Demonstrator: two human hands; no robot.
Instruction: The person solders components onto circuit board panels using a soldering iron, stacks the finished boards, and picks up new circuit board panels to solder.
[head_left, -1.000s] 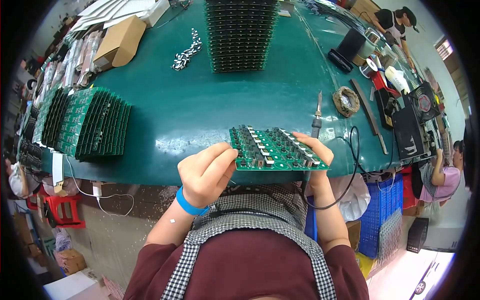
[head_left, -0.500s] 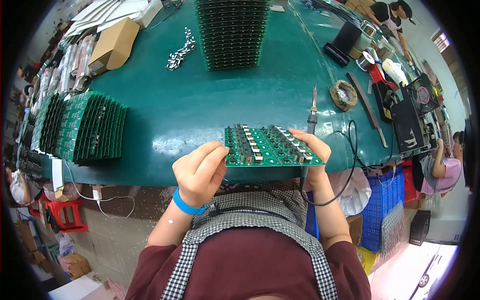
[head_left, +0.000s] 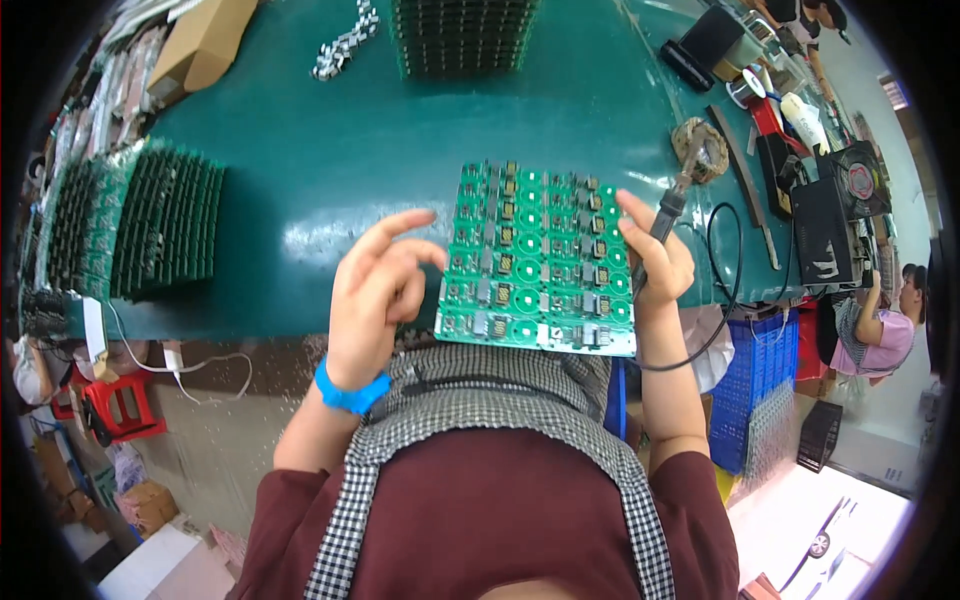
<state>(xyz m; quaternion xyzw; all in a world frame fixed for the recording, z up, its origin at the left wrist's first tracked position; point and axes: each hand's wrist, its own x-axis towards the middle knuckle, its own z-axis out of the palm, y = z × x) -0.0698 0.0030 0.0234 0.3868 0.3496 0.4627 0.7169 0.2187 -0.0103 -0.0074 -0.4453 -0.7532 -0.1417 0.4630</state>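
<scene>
My right hand [head_left: 662, 262] grips the right edge of a green circuit board [head_left: 530, 250], which carries rows of small dark components and faces up toward me. The same hand also holds a soldering iron [head_left: 668, 212] slanting up and right. Its tip end lies over or close to a round, rough-edged brown block [head_left: 698, 150] with a silvery hollow; whether they touch, I cannot tell. Beside the board's left edge is my left hand [head_left: 380, 275], fingers apart and holding nothing. Its fingertips come close to the edge.
Stacked circuit boards stand at the left [head_left: 150, 225] and far middle [head_left: 463, 40] of the green table [head_left: 300, 180]. Small black-and-white parts [head_left: 345, 42] lie between them. A black fan unit [head_left: 825, 215], a dark bar [head_left: 742, 185] and the iron's cable [head_left: 735, 285] are at right.
The board has turned from nearly edge-on to showing its populated face. My left hand has let go of its left edge. The iron has swung right, toward the brown block.
</scene>
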